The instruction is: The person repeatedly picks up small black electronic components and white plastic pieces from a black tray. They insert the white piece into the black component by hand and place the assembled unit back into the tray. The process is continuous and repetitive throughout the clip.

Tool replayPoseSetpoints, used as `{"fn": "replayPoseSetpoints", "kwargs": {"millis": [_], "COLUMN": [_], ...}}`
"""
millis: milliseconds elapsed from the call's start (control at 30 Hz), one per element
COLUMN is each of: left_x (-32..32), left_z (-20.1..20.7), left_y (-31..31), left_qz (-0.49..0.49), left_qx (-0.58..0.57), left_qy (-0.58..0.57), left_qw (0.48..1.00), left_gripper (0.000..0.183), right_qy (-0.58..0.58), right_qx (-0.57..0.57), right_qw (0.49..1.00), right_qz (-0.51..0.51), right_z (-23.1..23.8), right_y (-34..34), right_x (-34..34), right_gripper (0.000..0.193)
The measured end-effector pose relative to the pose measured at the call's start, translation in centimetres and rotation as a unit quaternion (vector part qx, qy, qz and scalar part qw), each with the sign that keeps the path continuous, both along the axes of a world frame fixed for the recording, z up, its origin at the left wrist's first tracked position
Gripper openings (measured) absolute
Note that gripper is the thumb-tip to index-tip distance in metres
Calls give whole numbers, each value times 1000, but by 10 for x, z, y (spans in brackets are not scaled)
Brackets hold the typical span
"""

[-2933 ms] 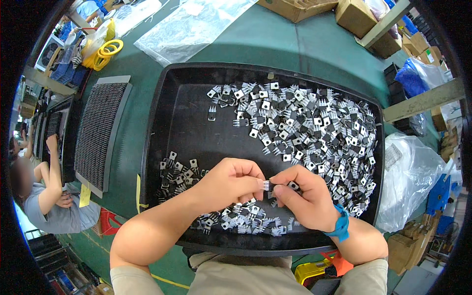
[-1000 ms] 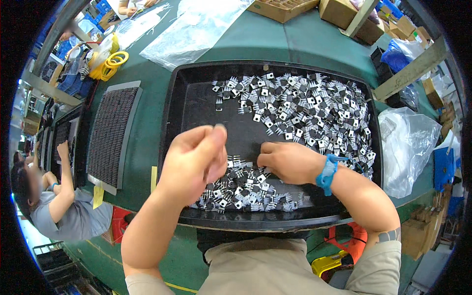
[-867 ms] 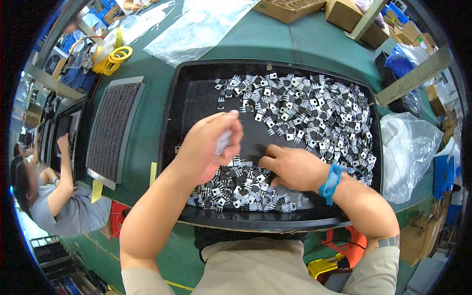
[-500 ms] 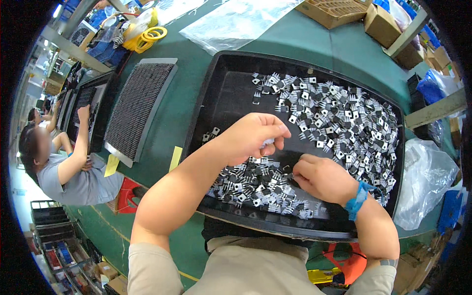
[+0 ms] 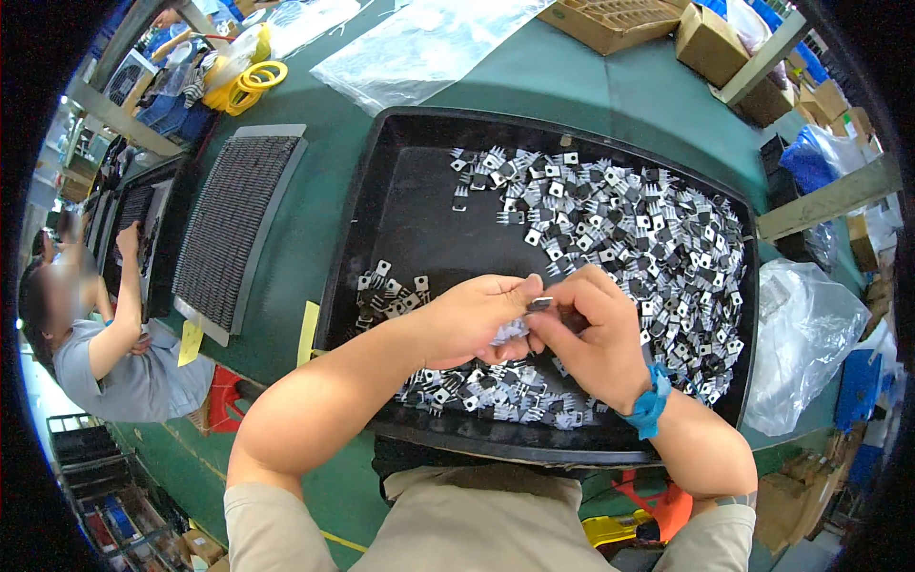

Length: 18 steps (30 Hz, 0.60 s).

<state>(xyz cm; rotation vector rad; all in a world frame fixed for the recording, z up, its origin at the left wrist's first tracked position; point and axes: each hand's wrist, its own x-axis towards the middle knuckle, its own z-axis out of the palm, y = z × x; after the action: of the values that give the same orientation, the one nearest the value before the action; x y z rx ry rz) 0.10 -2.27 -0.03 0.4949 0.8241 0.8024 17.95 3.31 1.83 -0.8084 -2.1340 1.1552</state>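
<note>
Both my hands meet over a black tray (image 5: 400, 191), fingertips close together. My left hand (image 5: 465, 319) is curled round a few small whitish translucent pieces (image 5: 510, 331). A small black transistor with a metal tab (image 5: 540, 304) shows between the fingertips of both hands. My right hand (image 5: 602, 334), with a blue band (image 5: 652, 404) at its wrist, pinches at it with thumb and forefinger. Loose three-legged transistors (image 5: 629, 234) are heaped along the tray's right side. A smaller heap of transistors (image 5: 477, 386) lies below my hands, partly hidden by them.
Left of the tray stands a rack of dark parts in rows (image 5: 233, 229). Clear plastic bags (image 5: 805, 343) lie at right and at the back. Cardboard boxes (image 5: 610, 24) and a metal post (image 5: 829, 205) stand beyond. A co-worker (image 5: 124, 357) sits at the left.
My right hand has risen from the lower heap to meet my left hand. A transistor now shows between the fingertips. The whole view has shifted slightly.
</note>
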Motion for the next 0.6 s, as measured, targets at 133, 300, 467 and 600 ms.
{"fn": "replayPoseSetpoints", "kwargs": {"millis": [133,300,467,600], "left_x": [8,4,3,3], "left_z": [-4,1,-2,-1], "left_y": [-1,0,3,2], "left_qz": [11,12,13,48], "left_qx": [-22,-32,-7,-2], "left_qy": [20,-16,15,25], "left_qw": [1000,999,1000,999], "left_gripper": [42,28,24,22], "right_qy": [3,58,33,-95], "right_qx": [7,-76,-131,-2], "right_qw": [1000,995,989,995], "right_qz": [-3,12,-60,21], "right_z": [1,3,25,51], "right_y": [-3,6,14,28], "right_x": [-4,6,22,43], "right_gripper": [23,14,11,10]}}
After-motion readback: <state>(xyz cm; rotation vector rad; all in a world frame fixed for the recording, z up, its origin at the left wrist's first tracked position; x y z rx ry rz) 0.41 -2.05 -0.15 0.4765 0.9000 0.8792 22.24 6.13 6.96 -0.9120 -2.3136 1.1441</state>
